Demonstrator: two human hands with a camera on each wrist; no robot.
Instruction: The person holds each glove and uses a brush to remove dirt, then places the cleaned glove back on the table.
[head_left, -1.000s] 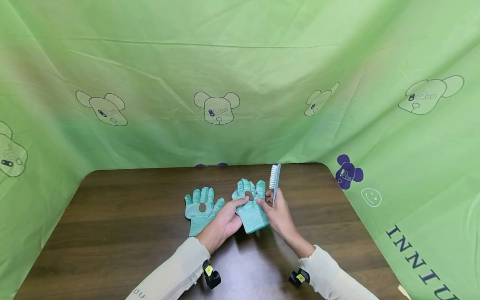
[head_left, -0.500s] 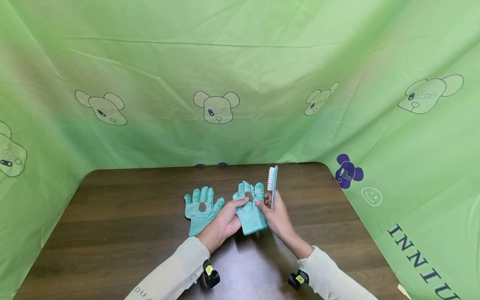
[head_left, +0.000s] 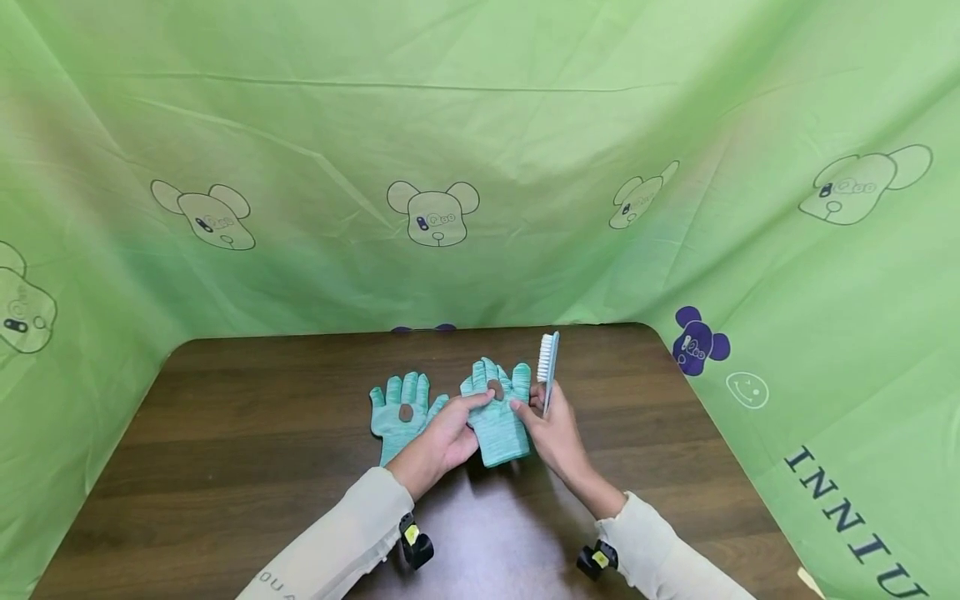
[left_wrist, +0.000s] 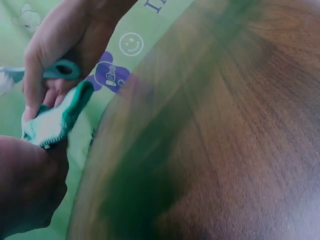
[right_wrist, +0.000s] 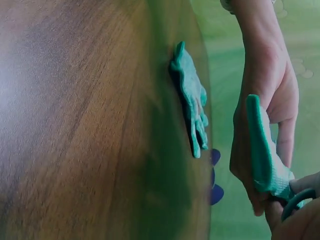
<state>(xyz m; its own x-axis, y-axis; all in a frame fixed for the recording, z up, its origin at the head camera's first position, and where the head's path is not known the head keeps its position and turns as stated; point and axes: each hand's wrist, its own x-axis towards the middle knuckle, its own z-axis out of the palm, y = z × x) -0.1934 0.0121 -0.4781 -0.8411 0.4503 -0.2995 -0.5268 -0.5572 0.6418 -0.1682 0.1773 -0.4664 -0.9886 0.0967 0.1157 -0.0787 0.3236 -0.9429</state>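
Note:
My left hand (head_left: 447,437) pinches a teal knit glove (head_left: 501,433) by its left side, thumb on the palm next to a brown oval spot (head_left: 496,388). My right hand (head_left: 557,432) grips the blue handle of a white-bristled brush (head_left: 548,367), bristles facing left, and its thumb also presses the glove's right edge. In the right wrist view the held glove (right_wrist: 262,145) is up off the table between both hands. A second teal glove (head_left: 401,417) lies flat on the table to the left, with a similar brown spot (head_left: 406,412); my left hand partly covers it.
The dark wooden table (head_left: 247,467) has rounded back corners. A green printed cloth (head_left: 322,275) hangs behind it and along both sides. Black camera mounts (head_left: 416,546) sit at both wrists.
The held glove and my left hand have shifted slightly left. The brush dipped a little and moved left, then came back slightly right. The glove on the table stays put.

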